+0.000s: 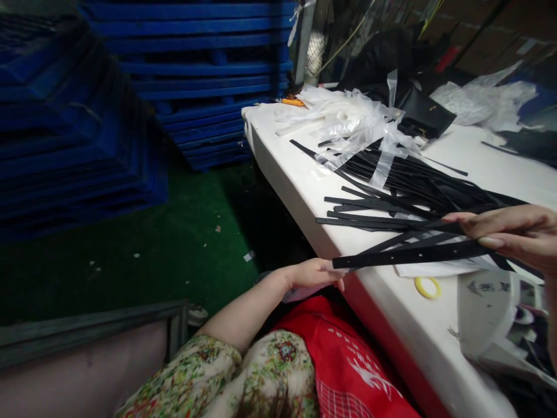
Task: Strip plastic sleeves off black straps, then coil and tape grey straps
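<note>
A black strap (409, 255) with small holes along it is stretched between my hands over the table's near edge. My right hand (517, 232) pinches it between thumb and fingers on the right. At its left end, my left hand (311, 274) has its fingers closed around the tip; part of those fingers is hidden. Some pale, translucent material (300, 292) shows beneath my left hand. Just behind the held strap, a loose pile of thin black straps (435, 180) lies on the white table (300, 191).
White plastic strips (348, 119) and a black bag (424, 113) lie farther back. A yellow ring (427, 287), possibly tape, and a pale container (483, 313) are at the near right. Blue pallets (209, 58) are stacked on the left, above the green floor (191, 232).
</note>
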`<action>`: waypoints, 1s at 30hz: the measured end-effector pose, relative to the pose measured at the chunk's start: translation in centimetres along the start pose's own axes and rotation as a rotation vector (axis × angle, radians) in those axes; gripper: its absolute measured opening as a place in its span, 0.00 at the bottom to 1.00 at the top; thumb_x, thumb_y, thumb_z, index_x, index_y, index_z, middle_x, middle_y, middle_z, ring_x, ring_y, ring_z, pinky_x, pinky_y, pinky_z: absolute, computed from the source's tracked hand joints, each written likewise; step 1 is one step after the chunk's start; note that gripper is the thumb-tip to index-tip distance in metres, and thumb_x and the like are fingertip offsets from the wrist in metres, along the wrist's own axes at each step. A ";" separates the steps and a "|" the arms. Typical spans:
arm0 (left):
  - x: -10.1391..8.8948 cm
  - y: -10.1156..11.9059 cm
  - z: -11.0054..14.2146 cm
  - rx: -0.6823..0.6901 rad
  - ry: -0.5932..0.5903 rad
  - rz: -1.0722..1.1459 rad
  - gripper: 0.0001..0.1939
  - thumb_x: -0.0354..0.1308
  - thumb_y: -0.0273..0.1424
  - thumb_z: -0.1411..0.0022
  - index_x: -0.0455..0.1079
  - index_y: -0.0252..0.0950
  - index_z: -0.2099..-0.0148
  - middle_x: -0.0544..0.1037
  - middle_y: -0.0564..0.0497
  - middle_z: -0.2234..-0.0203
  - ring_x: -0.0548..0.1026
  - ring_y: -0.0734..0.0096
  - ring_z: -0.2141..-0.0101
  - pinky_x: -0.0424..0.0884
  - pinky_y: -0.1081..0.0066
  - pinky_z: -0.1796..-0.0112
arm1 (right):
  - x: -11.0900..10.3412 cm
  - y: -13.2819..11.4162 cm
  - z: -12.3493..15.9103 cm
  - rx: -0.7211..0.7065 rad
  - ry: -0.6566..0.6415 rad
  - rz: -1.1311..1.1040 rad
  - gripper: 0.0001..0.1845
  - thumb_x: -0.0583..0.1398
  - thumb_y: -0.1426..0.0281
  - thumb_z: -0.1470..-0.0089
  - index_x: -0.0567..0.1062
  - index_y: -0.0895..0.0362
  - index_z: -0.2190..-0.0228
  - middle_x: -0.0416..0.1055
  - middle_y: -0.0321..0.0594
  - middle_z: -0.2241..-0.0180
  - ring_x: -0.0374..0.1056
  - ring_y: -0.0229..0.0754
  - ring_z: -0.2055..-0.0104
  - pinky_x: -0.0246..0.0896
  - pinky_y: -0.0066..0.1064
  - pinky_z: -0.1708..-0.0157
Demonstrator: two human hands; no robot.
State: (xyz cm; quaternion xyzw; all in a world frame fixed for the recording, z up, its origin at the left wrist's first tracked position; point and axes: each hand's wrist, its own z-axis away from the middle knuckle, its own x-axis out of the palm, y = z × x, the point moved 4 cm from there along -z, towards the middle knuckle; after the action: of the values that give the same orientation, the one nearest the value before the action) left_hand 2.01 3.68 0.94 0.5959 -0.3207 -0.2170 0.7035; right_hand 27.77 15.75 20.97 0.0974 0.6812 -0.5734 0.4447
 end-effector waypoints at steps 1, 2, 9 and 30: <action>-0.1 -0.1 0.0 -0.001 -0.021 0.033 0.31 0.52 0.56 0.40 0.77 0.31 0.64 0.79 0.43 0.65 0.75 0.63 0.60 0.65 0.66 0.50 | -0.2 0.5 0.2 -0.014 -0.013 -0.066 0.22 0.68 0.41 0.69 0.81 0.45 0.84 0.77 0.49 0.78 0.76 0.56 0.61 0.64 0.50 0.49; -0.2 -0.1 0.0 0.004 -0.038 0.066 0.30 0.53 0.55 0.40 0.77 0.31 0.64 0.79 0.43 0.64 0.75 0.63 0.59 0.65 0.65 0.49 | -0.5 1.1 0.3 -0.030 -0.017 -0.126 0.18 0.69 0.45 0.67 0.81 0.44 0.82 0.77 0.49 0.78 0.75 0.56 0.60 0.62 0.50 0.47; -0.8 -0.3 0.3 0.008 -0.072 0.117 0.27 0.54 0.52 0.38 0.78 0.31 0.62 0.80 0.42 0.62 0.75 0.60 0.55 0.62 0.64 0.46 | -1.6 3.3 0.0 -0.031 -0.050 -0.094 0.16 0.70 0.48 0.65 0.82 0.46 0.81 0.76 0.50 0.77 0.74 0.60 0.56 0.58 0.51 0.44; -0.4 0.9 0.1 -0.009 -0.128 0.027 0.29 0.54 0.55 0.40 0.79 0.33 0.63 0.80 0.46 0.64 0.75 0.64 0.59 0.63 0.69 0.50 | 0.3 1.3 -2.0 -0.192 -0.547 0.217 0.20 0.60 0.48 0.47 0.82 0.49 0.75 0.73 0.44 0.76 0.70 0.43 0.68 0.45 0.42 0.37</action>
State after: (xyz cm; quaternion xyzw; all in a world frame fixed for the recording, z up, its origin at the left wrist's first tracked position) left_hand 1.59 4.11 1.73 0.5732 -0.3719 -0.2468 0.6871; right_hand 27.44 17.77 19.73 -0.0308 0.5728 -0.4605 0.6774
